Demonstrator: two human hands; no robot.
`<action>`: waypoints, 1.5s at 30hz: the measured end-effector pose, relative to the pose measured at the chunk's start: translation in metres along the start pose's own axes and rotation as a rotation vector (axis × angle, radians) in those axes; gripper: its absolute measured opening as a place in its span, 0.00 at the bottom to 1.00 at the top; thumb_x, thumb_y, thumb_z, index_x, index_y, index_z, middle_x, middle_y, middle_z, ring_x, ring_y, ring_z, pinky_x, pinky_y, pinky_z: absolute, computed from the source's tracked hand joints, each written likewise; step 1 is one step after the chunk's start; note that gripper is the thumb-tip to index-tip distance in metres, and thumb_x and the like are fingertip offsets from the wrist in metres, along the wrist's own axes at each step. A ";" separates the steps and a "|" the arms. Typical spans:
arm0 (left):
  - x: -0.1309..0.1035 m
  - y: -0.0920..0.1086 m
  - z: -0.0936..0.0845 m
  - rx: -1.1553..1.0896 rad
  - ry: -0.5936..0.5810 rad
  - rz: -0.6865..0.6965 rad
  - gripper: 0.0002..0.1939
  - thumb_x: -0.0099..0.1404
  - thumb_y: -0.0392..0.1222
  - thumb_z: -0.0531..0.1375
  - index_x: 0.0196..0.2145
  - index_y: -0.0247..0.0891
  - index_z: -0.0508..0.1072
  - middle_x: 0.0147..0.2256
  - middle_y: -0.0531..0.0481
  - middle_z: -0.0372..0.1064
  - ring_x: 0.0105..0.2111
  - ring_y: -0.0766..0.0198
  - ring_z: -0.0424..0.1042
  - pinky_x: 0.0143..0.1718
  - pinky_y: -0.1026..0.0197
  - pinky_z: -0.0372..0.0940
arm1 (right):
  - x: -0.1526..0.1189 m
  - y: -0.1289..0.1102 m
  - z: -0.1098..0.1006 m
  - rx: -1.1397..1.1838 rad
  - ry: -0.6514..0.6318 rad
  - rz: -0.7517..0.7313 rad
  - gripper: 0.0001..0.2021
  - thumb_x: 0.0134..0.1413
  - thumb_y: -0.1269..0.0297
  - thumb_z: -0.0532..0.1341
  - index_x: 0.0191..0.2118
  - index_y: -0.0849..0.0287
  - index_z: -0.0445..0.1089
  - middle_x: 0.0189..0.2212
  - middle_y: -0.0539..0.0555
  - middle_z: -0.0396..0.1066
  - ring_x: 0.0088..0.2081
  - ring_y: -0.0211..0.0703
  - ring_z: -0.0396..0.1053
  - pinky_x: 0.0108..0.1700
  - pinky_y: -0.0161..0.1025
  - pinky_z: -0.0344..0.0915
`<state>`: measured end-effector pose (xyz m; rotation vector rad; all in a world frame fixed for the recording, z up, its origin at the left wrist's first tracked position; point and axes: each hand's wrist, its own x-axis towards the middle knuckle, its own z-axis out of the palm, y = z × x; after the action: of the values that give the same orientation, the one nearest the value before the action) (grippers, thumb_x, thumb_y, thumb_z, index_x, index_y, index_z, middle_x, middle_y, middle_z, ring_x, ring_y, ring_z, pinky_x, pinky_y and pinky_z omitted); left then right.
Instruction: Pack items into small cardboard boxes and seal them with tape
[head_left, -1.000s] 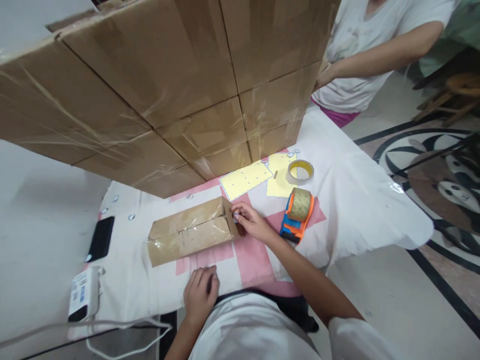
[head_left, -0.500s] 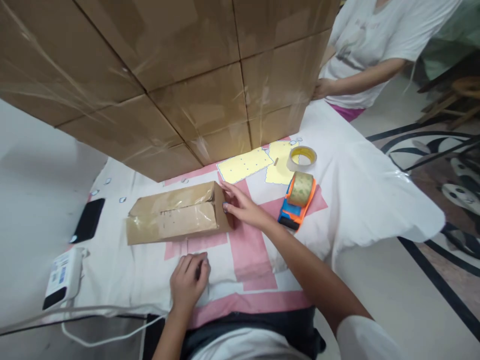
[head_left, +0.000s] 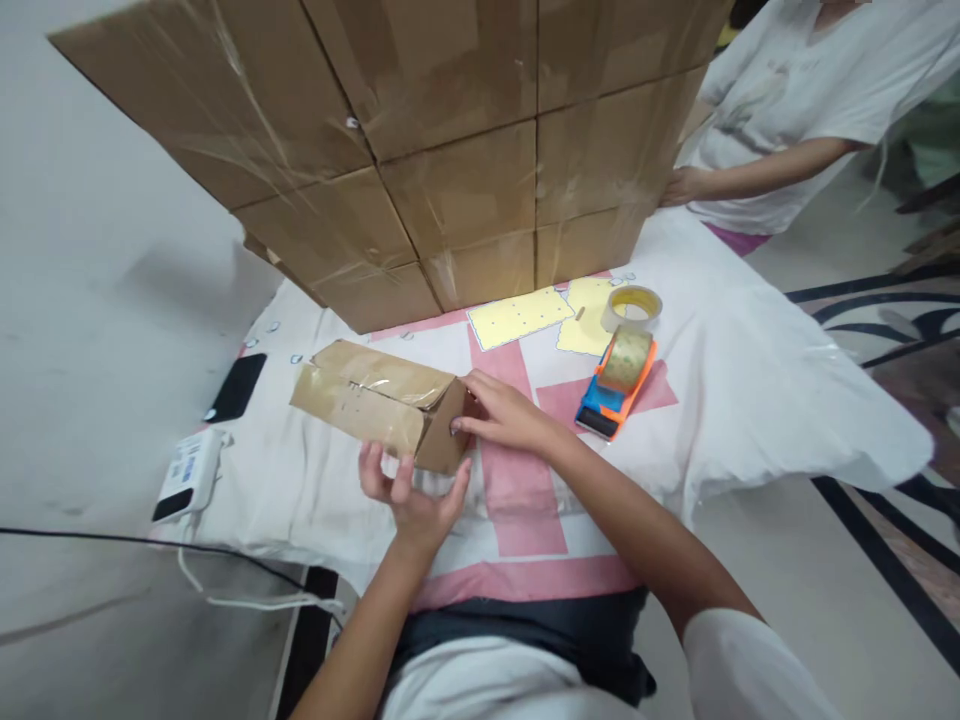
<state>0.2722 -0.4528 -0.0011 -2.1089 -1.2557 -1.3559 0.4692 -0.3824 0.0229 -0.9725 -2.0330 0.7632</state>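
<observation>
A long cardboard box (head_left: 375,400) with taped flaps lies on the cloth-covered table, its near right end turned toward me. My right hand (head_left: 506,412) grips that end, thumb on the end face and fingers around the far corner, partly hidden. Just in front of the box's near side, my left hand (head_left: 412,500) has its fingers and thumb spread, holding nothing; its fingertips overlap the box's lower edge, and contact is unclear. Right of my right hand lies an orange and blue tape dispenser (head_left: 616,385) with a roll of tape in it.
A tall wall of stacked cardboard boxes (head_left: 457,180) stands behind. A loose tape roll (head_left: 632,306) sits beyond the dispenser. At left are a black phone-like slab (head_left: 236,387) and a white device (head_left: 187,473) with cables. A co-worker's hand (head_left: 682,187) touches the stack's right side.
The box has turned, its right end swinging toward me, with my right hand still at that end. My left hand has risen from the table to the box and spread its fingers. The view shifted.
</observation>
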 end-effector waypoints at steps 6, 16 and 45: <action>0.004 0.008 0.021 0.014 0.063 -0.003 0.48 0.54 0.38 0.72 0.65 0.47 0.50 0.66 0.32 0.44 0.70 0.40 0.40 0.66 0.26 0.43 | -0.006 0.002 0.008 -0.176 0.243 -0.113 0.25 0.59 0.54 0.66 0.56 0.60 0.61 0.48 0.63 0.67 0.48 0.54 0.67 0.48 0.48 0.67; -0.006 0.006 0.031 0.007 0.135 -0.045 0.42 0.54 0.34 0.70 0.60 0.47 0.54 0.64 0.35 0.49 0.70 0.40 0.42 0.64 0.30 0.52 | -0.012 -0.008 0.014 0.019 0.119 -0.088 0.08 0.65 0.62 0.59 0.36 0.58 0.73 0.31 0.55 0.76 0.33 0.43 0.71 0.38 0.40 0.67; -0.004 0.010 0.030 -0.012 0.170 -0.097 0.31 0.56 0.29 0.67 0.54 0.48 0.62 0.64 0.39 0.54 0.70 0.44 0.45 0.64 0.34 0.53 | -0.009 -0.004 0.022 0.638 0.077 0.465 0.14 0.47 0.53 0.73 0.26 0.59 0.77 0.23 0.51 0.74 0.26 0.39 0.68 0.32 0.38 0.64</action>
<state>0.2966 -0.4400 -0.0171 -1.9156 -1.2968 -1.5518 0.4533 -0.3962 0.0108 -1.0642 -1.3496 1.4787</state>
